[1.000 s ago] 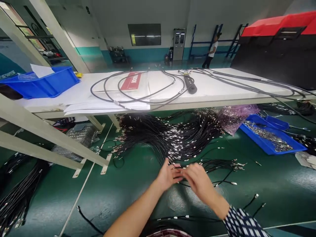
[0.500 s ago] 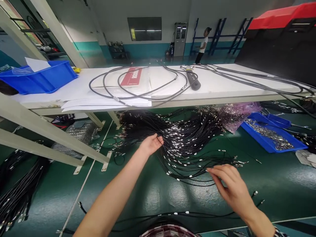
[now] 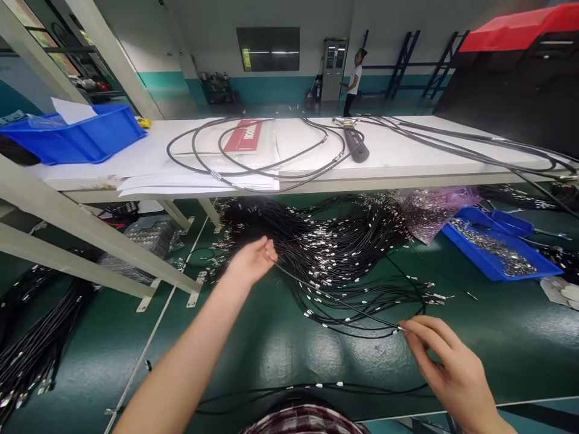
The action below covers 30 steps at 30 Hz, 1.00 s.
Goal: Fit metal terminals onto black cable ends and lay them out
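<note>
Right grip: I have thumb and fingers pinched on one cable, right of the pile's near edge. Left grip: fingers curled around the same cable, at the pile's near left. Cable runs nearly straight between, across the pile's front. Purple bag at the pile's right end; blue tray farther right. Surface above the pile, carrying coils.
</note>
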Each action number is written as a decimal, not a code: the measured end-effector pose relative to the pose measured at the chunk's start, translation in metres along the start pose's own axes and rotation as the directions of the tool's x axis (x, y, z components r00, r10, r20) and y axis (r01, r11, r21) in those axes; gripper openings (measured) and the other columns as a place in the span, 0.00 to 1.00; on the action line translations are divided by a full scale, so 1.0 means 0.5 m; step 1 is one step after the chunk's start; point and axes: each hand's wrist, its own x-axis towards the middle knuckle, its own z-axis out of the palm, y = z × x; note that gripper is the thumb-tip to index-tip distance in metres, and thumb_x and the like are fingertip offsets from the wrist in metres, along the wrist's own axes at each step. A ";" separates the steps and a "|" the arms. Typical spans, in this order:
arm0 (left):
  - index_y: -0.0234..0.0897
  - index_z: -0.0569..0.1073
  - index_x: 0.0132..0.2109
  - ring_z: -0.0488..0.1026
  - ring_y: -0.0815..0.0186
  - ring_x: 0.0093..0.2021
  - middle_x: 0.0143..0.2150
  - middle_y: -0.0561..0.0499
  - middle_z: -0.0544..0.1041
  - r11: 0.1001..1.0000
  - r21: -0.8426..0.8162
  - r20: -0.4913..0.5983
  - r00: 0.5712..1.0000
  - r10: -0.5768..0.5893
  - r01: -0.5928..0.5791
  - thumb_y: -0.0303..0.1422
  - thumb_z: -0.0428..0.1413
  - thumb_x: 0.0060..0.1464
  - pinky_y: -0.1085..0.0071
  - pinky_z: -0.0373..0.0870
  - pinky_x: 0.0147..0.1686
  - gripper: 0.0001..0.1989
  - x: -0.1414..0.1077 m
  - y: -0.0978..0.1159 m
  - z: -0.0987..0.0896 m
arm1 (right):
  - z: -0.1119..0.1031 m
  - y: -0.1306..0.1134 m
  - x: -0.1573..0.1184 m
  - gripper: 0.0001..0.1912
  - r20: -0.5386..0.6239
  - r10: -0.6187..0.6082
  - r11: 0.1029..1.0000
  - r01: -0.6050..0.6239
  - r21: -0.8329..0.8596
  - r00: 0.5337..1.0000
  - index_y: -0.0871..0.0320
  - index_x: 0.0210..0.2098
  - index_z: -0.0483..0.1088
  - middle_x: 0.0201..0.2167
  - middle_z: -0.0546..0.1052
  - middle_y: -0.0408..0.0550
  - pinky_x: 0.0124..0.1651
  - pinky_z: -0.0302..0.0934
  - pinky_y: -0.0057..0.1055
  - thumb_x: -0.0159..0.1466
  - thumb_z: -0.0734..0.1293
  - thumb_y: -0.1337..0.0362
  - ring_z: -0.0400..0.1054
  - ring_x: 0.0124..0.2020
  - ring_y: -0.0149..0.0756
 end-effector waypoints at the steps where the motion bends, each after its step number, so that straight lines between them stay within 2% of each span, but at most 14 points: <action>1: 0.29 0.71 0.40 0.58 0.77 0.15 0.20 0.59 0.62 0.999 0.015 0.049 0.998 0.034 -0.035 0.27 0.46 0.66 0.80 0.60 0.15 0.10 -0.030 0.025 0.025 | -0.001 -0.007 0.001 0.09 0.003 0.031 0.999 -0.031 0.033 1.000 0.55 0.46 0.69 0.40 0.72 0.50 0.33 0.64 0.28 0.67 0.62 0.70 0.69 0.36 0.34; 3: 0.28 0.72 0.41 0.54 0.76 0.13 0.16 0.61 0.57 0.994 0.047 0.151 0.984 0.091 -0.099 0.26 0.45 0.66 0.80 0.56 0.13 0.11 -0.098 0.056 0.058 | 0.005 -0.020 -0.004 0.10 0.042 0.042 0.994 -0.046 0.103 0.998 0.54 0.46 0.69 0.41 0.72 0.51 0.33 0.64 0.26 0.68 0.61 0.69 0.70 0.36 0.34; 5: 0.31 0.73 0.42 0.54 0.75 0.11 0.15 0.60 0.57 0.971 0.138 0.267 0.951 0.153 -0.195 0.27 0.47 0.65 0.79 0.53 0.12 0.10 -0.153 0.052 0.058 | 0.029 -0.026 -0.020 0.10 0.175 0.014 0.982 -0.047 0.183 0.984 0.53 0.46 0.70 0.41 0.73 0.51 0.38 0.66 0.28 0.68 0.60 0.69 0.71 0.38 0.35; 8: 0.37 0.70 0.41 0.54 0.75 0.11 0.15 0.60 0.63 0.831 0.459 0.387 0.913 0.131 -0.314 0.35 0.52 0.61 0.79 0.51 0.12 0.06 -0.177 -0.019 -0.003 | 0.095 -0.028 -0.051 0.17 0.496 0.014 0.950 -0.166 0.263 0.868 0.50 0.47 0.71 0.44 0.74 0.49 0.40 0.66 0.31 0.65 0.58 0.72 0.73 0.38 0.36; 10: 0.38 0.68 0.38 0.56 0.76 0.10 0.16 0.58 0.68 0.722 0.648 0.320 0.947 0.030 -0.242 0.42 0.55 0.58 0.79 0.49 0.13 0.11 -0.161 -0.100 -0.068 | 0.142 -0.033 -0.054 0.19 0.625 0.104 0.891 -0.352 0.287 0.774 0.49 0.50 0.71 0.49 0.73 0.49 0.40 0.66 0.32 0.63 0.58 0.72 0.72 0.36 0.35; 11: 0.37 0.68 0.36 0.58 0.75 0.10 0.17 0.55 0.71 0.690 0.692 0.301 0.954 -0.009 -0.212 0.44 0.56 0.56 0.78 0.50 0.13 0.14 -0.150 -0.144 -0.100 | 0.162 -0.040 -0.045 0.19 0.649 0.162 0.823 -0.465 0.327 0.744 0.51 0.51 0.70 0.50 0.73 0.49 0.39 0.66 0.33 0.63 0.59 0.69 0.72 0.35 0.35; 13: 0.37 0.67 0.34 0.61 0.72 0.10 0.17 0.51 0.74 0.626 0.763 0.268 0.960 -0.083 -0.158 0.48 0.57 0.53 0.76 0.51 0.13 0.18 -0.138 -0.228 -0.158 | 0.187 -0.061 -0.007 0.18 0.654 0.251 0.583 -0.651 0.486 0.713 0.55 0.54 0.66 0.49 0.74 0.52 0.37 0.66 0.32 0.65 0.61 0.62 0.70 0.32 0.33; 15: 0.37 0.68 0.34 0.64 0.70 0.12 0.19 0.50 0.75 0.563 0.814 0.250 0.961 -0.118 -0.143 0.49 0.56 0.53 0.75 0.53 0.14 0.19 -0.144 -0.290 -0.199 | 0.195 -0.094 0.050 0.22 0.642 0.273 0.298 -0.697 0.652 0.717 0.58 0.56 0.63 0.48 0.74 0.54 0.33 0.64 0.30 0.65 0.63 0.55 0.67 0.28 0.30; 17: 0.37 0.69 0.34 0.66 0.69 0.16 0.21 0.50 0.76 0.509 0.848 0.245 0.960 -0.134 -0.146 0.49 0.55 0.55 0.74 0.57 0.18 0.18 -0.164 -0.323 -0.222 | 0.189 -0.131 0.106 0.24 0.609 0.287 0.121 -0.659 0.743 0.739 0.58 0.54 0.63 0.43 0.75 0.51 0.27 0.60 0.26 0.63 0.65 0.52 0.63 0.22 0.25; 19: 0.37 0.71 0.32 0.69 0.67 0.19 0.22 0.49 0.76 0.468 0.871 0.247 0.957 -0.152 -0.151 0.48 0.55 0.55 0.72 0.61 0.22 0.18 -0.186 -0.326 -0.227 | 0.177 -0.167 0.146 0.21 0.575 0.295 0.053 -0.614 0.787 0.763 0.60 0.47 0.67 0.34 0.76 0.47 0.23 0.55 0.24 0.62 0.67 0.50 0.59 0.19 0.23; 22: 0.36 0.73 0.30 0.72 0.62 0.28 0.26 0.46 0.78 0.449 0.875 0.271 0.952 -0.145 -0.181 0.47 0.59 0.52 0.69 0.66 0.32 0.18 -0.213 -0.285 -0.209 | 0.154 -0.211 0.162 0.19 0.580 0.199 0.005 -0.593 0.805 0.790 0.61 0.38 0.71 0.26 0.75 0.44 0.21 0.52 0.23 0.64 0.66 0.49 0.60 0.18 0.23; 26: 0.38 0.75 0.40 0.70 0.63 0.36 0.35 0.48 0.75 0.565 0.739 0.361 0.924 0.129 -0.367 0.45 0.57 0.56 0.70 0.65 0.37 0.15 -0.237 -0.203 -0.149 | 0.127 -0.247 0.136 0.19 0.654 -0.025 -0.058 -0.654 0.754 0.756 0.62 0.35 0.72 0.24 0.75 0.44 0.20 0.50 0.21 0.66 0.64 0.50 0.59 0.16 0.21; 28: 0.38 0.75 0.42 0.68 0.65 0.35 0.36 0.49 0.74 0.599 0.678 0.348 0.904 0.247 -0.425 0.41 0.58 0.56 0.72 0.64 0.36 0.12 -0.248 -0.176 -0.113 | 0.120 -0.261 0.121 0.19 0.675 -0.036 -0.067 -0.675 0.734 0.737 0.62 0.34 0.72 0.24 0.76 0.44 0.19 0.49 0.20 0.65 0.66 0.51 0.59 0.15 0.21; 30: 0.38 0.75 0.41 0.67 0.66 0.33 0.35 0.50 0.74 0.618 0.649 0.333 0.896 0.294 -0.444 0.39 0.60 0.55 0.73 0.64 0.34 0.10 -0.256 -0.165 -0.081 | 0.116 -0.273 0.111 0.18 0.692 -0.004 -0.079 -0.690 0.719 0.722 0.62 0.32 0.72 0.24 0.77 0.45 0.19 0.50 0.20 0.63 0.68 0.51 0.60 0.15 0.21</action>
